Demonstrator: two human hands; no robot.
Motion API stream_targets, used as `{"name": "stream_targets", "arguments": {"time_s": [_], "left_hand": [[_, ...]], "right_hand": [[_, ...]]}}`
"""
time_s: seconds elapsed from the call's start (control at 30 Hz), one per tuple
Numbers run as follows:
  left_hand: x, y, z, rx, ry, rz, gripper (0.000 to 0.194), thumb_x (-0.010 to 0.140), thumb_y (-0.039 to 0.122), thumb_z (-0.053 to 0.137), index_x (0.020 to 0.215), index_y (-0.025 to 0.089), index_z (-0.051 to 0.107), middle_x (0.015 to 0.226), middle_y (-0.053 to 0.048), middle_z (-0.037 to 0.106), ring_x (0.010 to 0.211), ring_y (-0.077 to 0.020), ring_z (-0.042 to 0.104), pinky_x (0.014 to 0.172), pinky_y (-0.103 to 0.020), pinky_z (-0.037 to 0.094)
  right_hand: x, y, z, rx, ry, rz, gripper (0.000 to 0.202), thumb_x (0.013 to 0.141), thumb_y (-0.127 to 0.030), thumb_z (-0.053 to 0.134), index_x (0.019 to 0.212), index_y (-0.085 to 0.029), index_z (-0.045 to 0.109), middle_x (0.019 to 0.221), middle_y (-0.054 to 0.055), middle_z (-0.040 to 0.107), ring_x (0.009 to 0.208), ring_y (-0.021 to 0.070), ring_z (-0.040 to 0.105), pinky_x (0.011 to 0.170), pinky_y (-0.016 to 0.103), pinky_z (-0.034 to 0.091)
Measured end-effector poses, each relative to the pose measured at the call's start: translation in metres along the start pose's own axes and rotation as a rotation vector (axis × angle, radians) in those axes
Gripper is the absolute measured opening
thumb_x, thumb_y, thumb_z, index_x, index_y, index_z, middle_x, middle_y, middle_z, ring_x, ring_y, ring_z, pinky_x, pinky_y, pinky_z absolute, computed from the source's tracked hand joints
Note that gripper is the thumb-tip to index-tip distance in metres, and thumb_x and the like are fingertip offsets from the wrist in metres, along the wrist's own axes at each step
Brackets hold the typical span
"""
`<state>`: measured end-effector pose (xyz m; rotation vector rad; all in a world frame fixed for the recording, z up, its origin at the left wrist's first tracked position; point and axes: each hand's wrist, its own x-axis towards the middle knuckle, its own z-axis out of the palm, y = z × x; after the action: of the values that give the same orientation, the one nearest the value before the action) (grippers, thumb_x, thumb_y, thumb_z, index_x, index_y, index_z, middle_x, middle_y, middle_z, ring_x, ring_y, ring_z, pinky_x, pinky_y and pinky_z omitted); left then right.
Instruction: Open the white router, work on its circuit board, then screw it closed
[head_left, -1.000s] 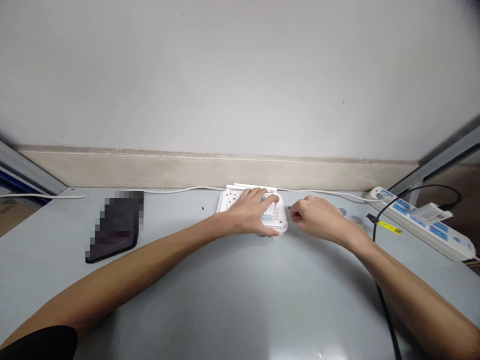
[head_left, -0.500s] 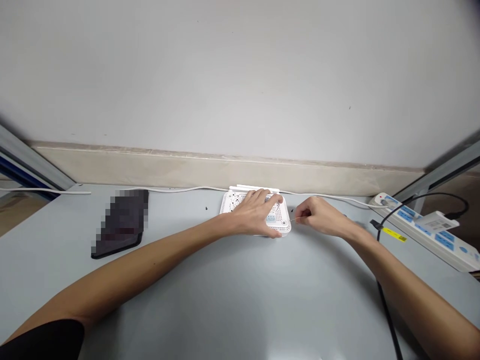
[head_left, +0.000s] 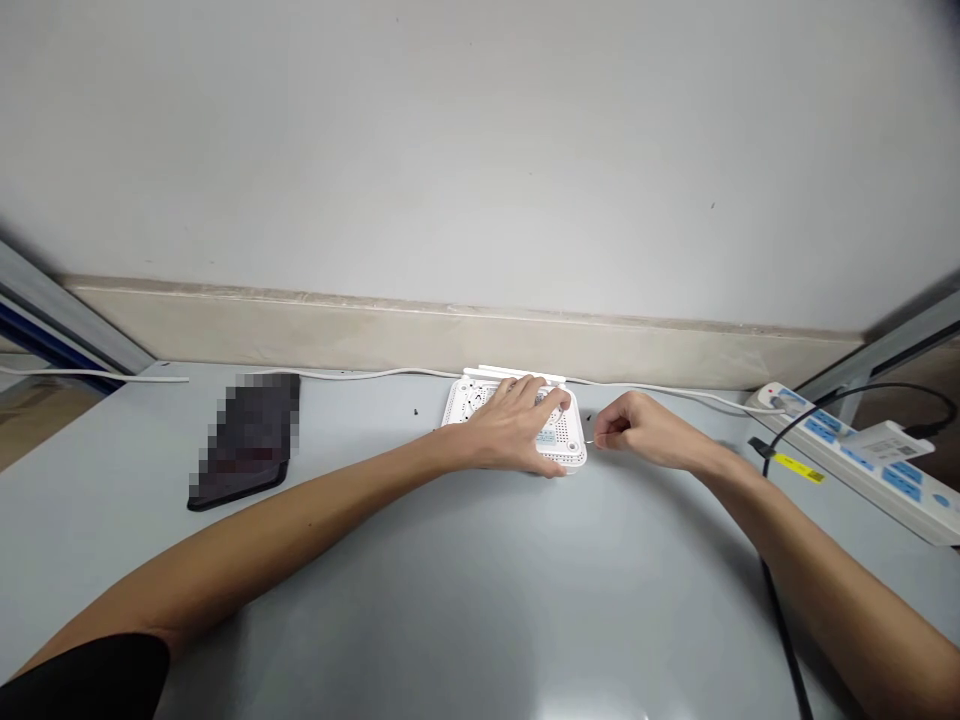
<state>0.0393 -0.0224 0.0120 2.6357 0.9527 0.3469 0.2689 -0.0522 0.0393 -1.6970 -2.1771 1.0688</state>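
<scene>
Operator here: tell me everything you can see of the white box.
The white box looks like plastic, with rows of small holes, a pale blue label and round corner recesses. It lies flat on the grey table, slim white bars along its wall-side edge. The left hand spans it; the right pinches something thin at its right side.

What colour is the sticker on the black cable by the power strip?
The sticker is yellow with a dark patch; the head view shows it.
</scene>
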Motion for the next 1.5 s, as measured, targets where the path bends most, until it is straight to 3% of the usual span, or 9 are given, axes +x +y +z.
{"name": "stream_targets", "arguments": {"time_s": [0.23,0.5,0.77,0.9,1.03,1.13,1.27,1.5], "left_hand": [[0.001,0.002,-0.001,0.017,-0.004,-0.009,0.067,0.062,0.061,0.071,0.113,0.028,0.045,0.12,-0.008,0.048,0.111,-0.0303,0.045,0.097,-0.044,0.038],[0.0,0.005,-0.004,-0.017,0.03,-0.036,0.072,0.059,0.062,0.073,0.115,0.028,0.044,0.117,-0.006,0.05,0.111,-0.0296,0.047,0.096,-0.042,0.038],[-0.001,0.005,-0.008,-0.058,0.022,-0.024,0.085,0.06,0.066,0.072,0.131,0.029,0.04,0.132,-0.008,0.047,0.125,-0.0329,0.043,0.106,-0.046,0.031],[-0.002,0.005,-0.009,-0.058,0.009,-0.026,0.089,0.061,0.065,0.072,0.136,0.031,0.038,0.133,-0.008,0.046,0.126,-0.0337,0.042,0.107,-0.047,0.032],[-0.002,0.004,-0.008,-0.053,0.013,-0.033,0.091,0.061,0.066,0.072,0.137,0.031,0.037,0.134,-0.008,0.047,0.126,-0.0339,0.042,0.105,-0.046,0.033],[-0.002,0.005,-0.009,-0.048,0.017,-0.02,0.09,0.062,0.066,0.071,0.137,0.03,0.037,0.135,-0.009,0.046,0.128,-0.0338,0.041,0.107,-0.046,0.032],[-0.003,0.005,-0.011,-0.045,0.012,-0.018,0.089,0.062,0.066,0.071,0.137,0.031,0.038,0.138,-0.008,0.044,0.129,-0.0333,0.04,0.107,-0.047,0.032],[-0.003,0.004,-0.011,-0.038,-0.014,-0.012,0.091,0.063,0.068,0.069,0.14,0.031,0.037,0.14,-0.009,0.044,0.13,-0.0343,0.039,0.108,-0.047,0.031]], "right_hand": [[0.001,-0.001,-0.003,0.151,-0.035,0.011,0.013,0.066,-0.022,0.053,0.062,-0.016,0.063,0.058,-0.002,0.049,0.058,0.0103,0.036,0.054,0.026,0.026],[-0.003,-0.005,-0.008,0.108,-0.038,-0.03,0.015,0.066,-0.021,0.05,0.065,-0.017,0.064,0.059,-0.004,0.047,0.058,0.0102,0.035,0.055,0.026,0.026],[-0.005,-0.004,-0.013,0.14,-0.083,-0.053,0.012,0.069,-0.022,0.052,0.066,-0.016,0.062,0.059,-0.003,0.044,0.055,0.0091,0.033,0.052,0.025,0.024],[-0.004,0.001,-0.014,0.133,0.003,-0.004,0.009,0.072,-0.023,0.054,0.068,-0.017,0.059,0.054,-0.004,0.045,0.049,0.0081,0.035,0.048,0.024,0.026],[0.004,0.001,-0.005,0.421,0.192,0.077,0.012,0.082,-0.029,0.055,0.079,-0.017,0.055,0.059,0.002,0.06,0.048,0.0132,0.055,0.05,0.026,0.042],[0.012,-0.001,0.008,0.505,0.286,0.146,0.013,0.086,-0.03,0.054,0.084,-0.018,0.051,0.067,0.007,0.068,0.056,0.0175,0.064,0.053,0.026,0.049],[0.02,0.002,0.02,0.436,0.305,0.21,0.007,0.084,-0.024,0.056,0.084,-0.017,0.055,0.067,0.007,0.07,0.061,0.0193,0.068,0.056,0.027,0.054],[0.023,0.009,0.026,0.266,0.348,0.172,0.013,0.077,-0.019,0.057,0.085,-0.014,0.066,0.07,0.007,0.07,0.059,0.0174,0.066,0.052,0.024,0.05]]}}
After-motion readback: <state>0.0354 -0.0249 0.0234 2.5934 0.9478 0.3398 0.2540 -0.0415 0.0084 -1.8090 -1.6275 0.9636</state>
